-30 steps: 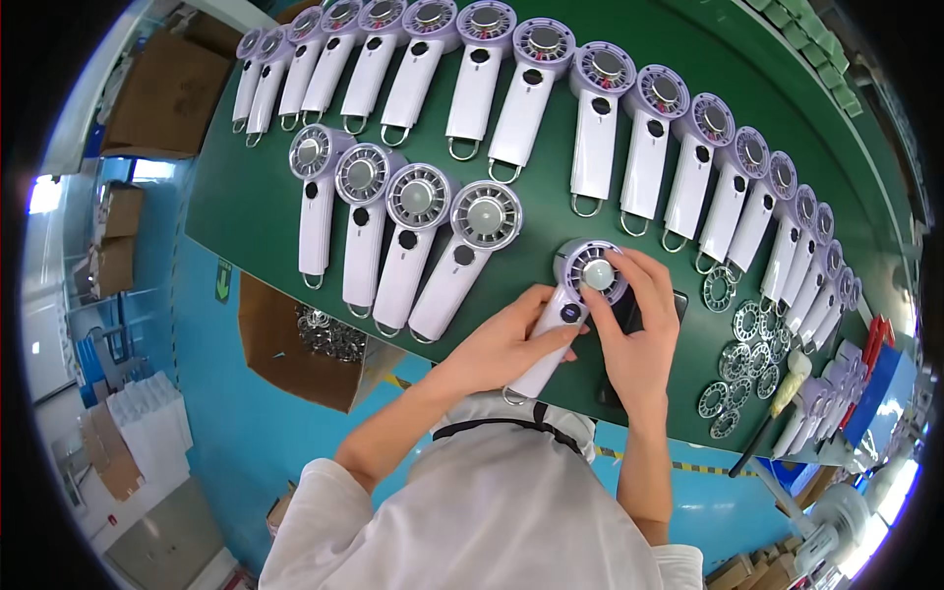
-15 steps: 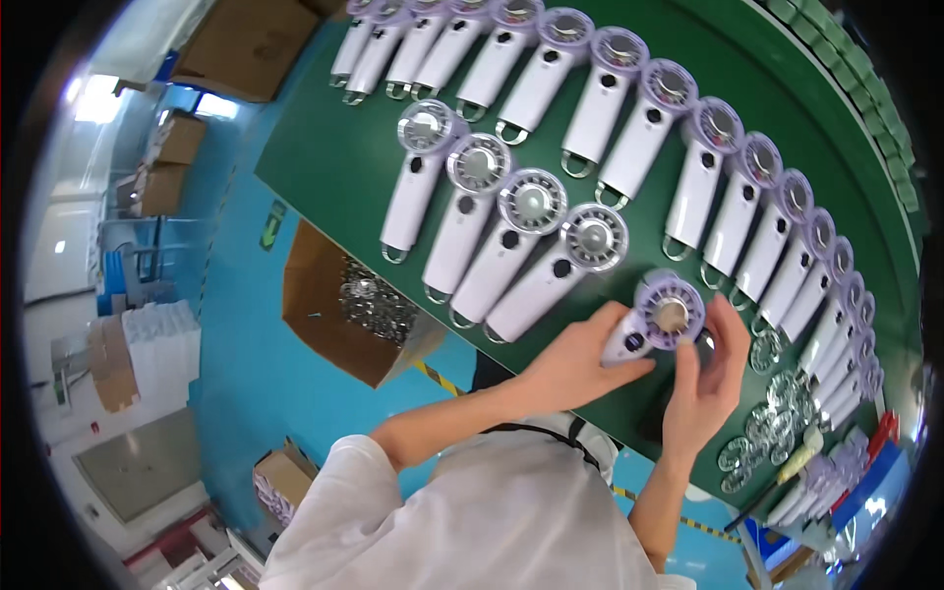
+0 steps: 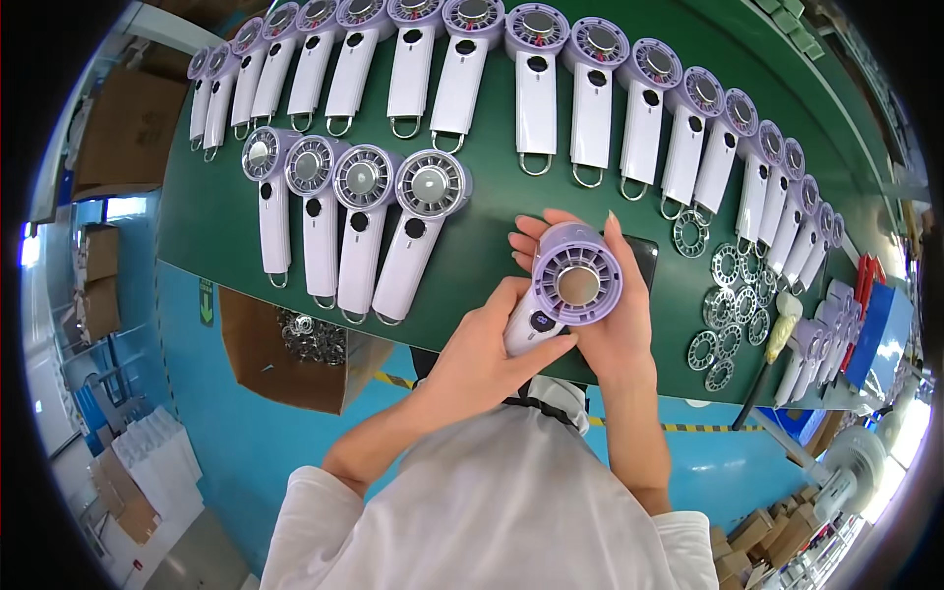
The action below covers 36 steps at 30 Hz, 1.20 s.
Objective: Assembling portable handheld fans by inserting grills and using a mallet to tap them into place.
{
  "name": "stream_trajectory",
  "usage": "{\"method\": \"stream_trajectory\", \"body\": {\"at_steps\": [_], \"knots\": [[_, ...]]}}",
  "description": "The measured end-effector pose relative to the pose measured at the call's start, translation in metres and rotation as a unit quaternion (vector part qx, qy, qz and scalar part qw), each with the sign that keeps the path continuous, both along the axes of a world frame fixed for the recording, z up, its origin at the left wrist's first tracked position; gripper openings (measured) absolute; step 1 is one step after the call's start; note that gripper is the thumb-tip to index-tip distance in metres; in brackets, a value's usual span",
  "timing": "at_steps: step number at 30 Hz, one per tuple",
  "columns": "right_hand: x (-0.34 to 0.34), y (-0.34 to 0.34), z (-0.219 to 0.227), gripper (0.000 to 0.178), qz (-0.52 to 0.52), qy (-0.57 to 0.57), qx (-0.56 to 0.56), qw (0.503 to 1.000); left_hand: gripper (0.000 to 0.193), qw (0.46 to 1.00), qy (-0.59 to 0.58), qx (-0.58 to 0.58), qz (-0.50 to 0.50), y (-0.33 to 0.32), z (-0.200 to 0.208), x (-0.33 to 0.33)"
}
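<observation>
A purple-and-white handheld fan (image 3: 576, 282) is held over the near edge of the green table. My left hand (image 3: 482, 344) is closed around its white handle, the thumb lying below a small dark display that glows. Against the right side of the fan's head rests my right hand (image 3: 621, 320), cupping it from behind with the fingertips showing past its far side. The head's round face points up, with a tan disc in its middle. Nearest on the left lies another fan (image 3: 411, 236), the last in a short row. Partly hidden behind my right hand is a dark flat object (image 3: 644, 258).
A long curved row of similar fans (image 3: 536, 108) runs along the table (image 3: 472, 265). Clear ring covers (image 3: 720, 307) lie at right, near a yellow-handled tool (image 3: 782, 329), more purple-white fans (image 3: 811, 344) and a blue bin (image 3: 875, 339). A cardboard box (image 3: 256, 344) stands below the left edge.
The view has swung right. My right hand has gone from fingertips at the fan's rim to cupping its head from behind. The fan's display now glows.
</observation>
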State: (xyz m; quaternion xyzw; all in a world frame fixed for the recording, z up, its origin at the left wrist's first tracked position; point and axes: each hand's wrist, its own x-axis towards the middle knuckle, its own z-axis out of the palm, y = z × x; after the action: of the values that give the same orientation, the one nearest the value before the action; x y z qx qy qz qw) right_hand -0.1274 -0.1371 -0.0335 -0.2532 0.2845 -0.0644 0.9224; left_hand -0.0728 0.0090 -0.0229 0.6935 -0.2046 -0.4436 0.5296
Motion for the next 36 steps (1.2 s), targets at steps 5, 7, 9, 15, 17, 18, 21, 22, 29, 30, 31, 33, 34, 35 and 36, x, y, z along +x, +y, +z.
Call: {"method": "stream_trajectory", "body": {"at_steps": [5, 7, 9, 15, 17, 18, 21, 22, 29, 30, 31, 33, 34, 35, 36], "knots": [[-0.002, 0.006, 0.002, 0.056, 0.029, -0.03, 0.002, 0.999, 0.045, 1.0, -0.001, 0.007, 0.025, 0.011, 0.008, -0.004], [-0.004, 0.009, 0.002, 0.055, 0.024, -0.034, -0.017, 0.999, 0.045, 0.998, -0.03, 0.02, 0.049, 0.02, 0.023, -0.001], [-0.011, 0.01, 0.004, 0.052, -0.018, -0.006, -0.092, 0.996, 0.046, 0.992, -0.083, 0.006, 0.098, 0.032, 0.021, 0.007], [-0.051, -0.016, -0.013, 0.041, -0.04, -0.012, -0.174, 0.984, 0.052, 0.928, -0.094, 0.015, 0.359, 0.1, 0.035, 0.065], [-0.052, -0.017, -0.017, 0.039, -0.053, 0.019, -0.199, 0.978, 0.044, 0.894, -0.148, 0.007, 0.422, 0.128, 0.039, 0.103], [-0.051, -0.016, -0.016, 0.039, -0.048, 0.011, -0.199, 0.979, 0.04, 0.874, -0.197, 0.04, 0.442, 0.148, 0.032, 0.122], [-0.045, -0.01, -0.013, 0.039, -0.04, 0.032, -0.22, 0.974, 0.047, 0.859, -0.209, 0.078, 0.461, 0.188, 0.015, 0.162], [-0.042, -0.005, -0.011, 0.039, -0.035, 0.03, -0.232, 0.972, 0.052, 0.856, -0.23, 0.106, 0.45, 0.202, 0.007, 0.176], [-0.03, 0.006, -0.005, 0.035, -0.01, 0.043, -0.283, 0.958, 0.046, 0.826, -0.394, 0.155, 0.371, 0.256, -0.05, 0.235], [-0.028, 0.007, -0.005, 0.035, -0.01, 0.044, -0.285, 0.958, 0.045, 0.83, -0.386, 0.184, 0.358, 0.259, -0.049, 0.237], [-0.028, 0.006, -0.005, 0.034, -0.012, 0.048, -0.287, 0.957, 0.045, 0.834, -0.377, 0.212, 0.342, 0.255, -0.045, 0.237], [-0.027, 0.004, -0.004, 0.033, -0.017, 0.053, -0.294, 0.954, 0.045, 0.849, -0.334, 0.201, 0.356, 0.253, -0.046, 0.24], [-0.029, 0.003, -0.003, 0.033, -0.021, 0.056, -0.301, 0.952, 0.049, 0.855, -0.348, 0.194, 0.332, 0.248, -0.05, 0.245], [-0.031, 0.003, -0.001, 0.032, -0.025, 0.059, -0.308, 0.949, 0.052, 0.861, -0.362, 0.184, 0.307, 0.247, -0.054, 0.249], [-0.031, 0.004, -0.002, 0.031, -0.027, 0.069, -0.299, 0.951, 0.058, 0.866, -0.37, 0.168, 0.291, 0.253, -0.06, 0.256]]}}
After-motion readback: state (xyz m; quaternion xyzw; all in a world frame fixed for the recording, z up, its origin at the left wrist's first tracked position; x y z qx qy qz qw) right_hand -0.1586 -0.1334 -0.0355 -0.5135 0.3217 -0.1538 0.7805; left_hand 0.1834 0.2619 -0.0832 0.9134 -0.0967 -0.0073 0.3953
